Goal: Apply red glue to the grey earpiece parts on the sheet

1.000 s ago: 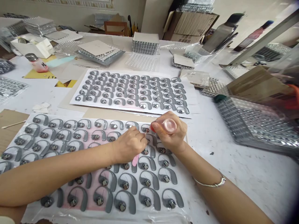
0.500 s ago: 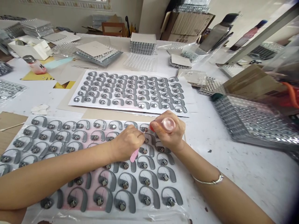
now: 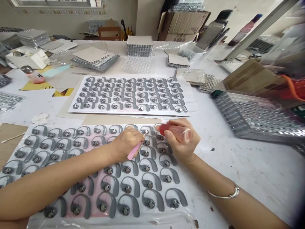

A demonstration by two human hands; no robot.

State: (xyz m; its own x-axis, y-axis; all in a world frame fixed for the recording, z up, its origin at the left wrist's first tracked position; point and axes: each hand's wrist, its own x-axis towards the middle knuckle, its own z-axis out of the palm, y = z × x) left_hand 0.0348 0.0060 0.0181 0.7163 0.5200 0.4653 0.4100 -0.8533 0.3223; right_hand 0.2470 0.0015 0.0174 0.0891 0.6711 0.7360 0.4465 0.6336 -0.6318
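Rows of grey ear-hook pieces [image 3: 152, 202] with round metallic parts lie on a white sheet [image 3: 186, 213] in front of me. My left hand [image 3: 128, 143] is closed on a pink tool [image 3: 133, 152] above the upper middle of the sheet, its thin tip near a piece in the top rows. Just to the right, my right hand [image 3: 184, 143] wraps round a small clear bottle [image 3: 177, 133] with a red end, tilted so that the red end points left. The two hands are apart.
A second sheet of grey pieces [image 3: 128, 93] lies beyond. Stacked clear trays [image 3: 140, 47] stand behind it; more wrapped trays [image 3: 259, 117] and cardboard [image 3: 254, 78] are on the right. A pink-bottomed jar [image 3: 33, 75] and a cotton swab [image 3: 13, 133] are on the left.
My right hand has moved right, away from my left hand, and the bottle has turned so more of its side shows. The pink tool is more visible below my left hand.
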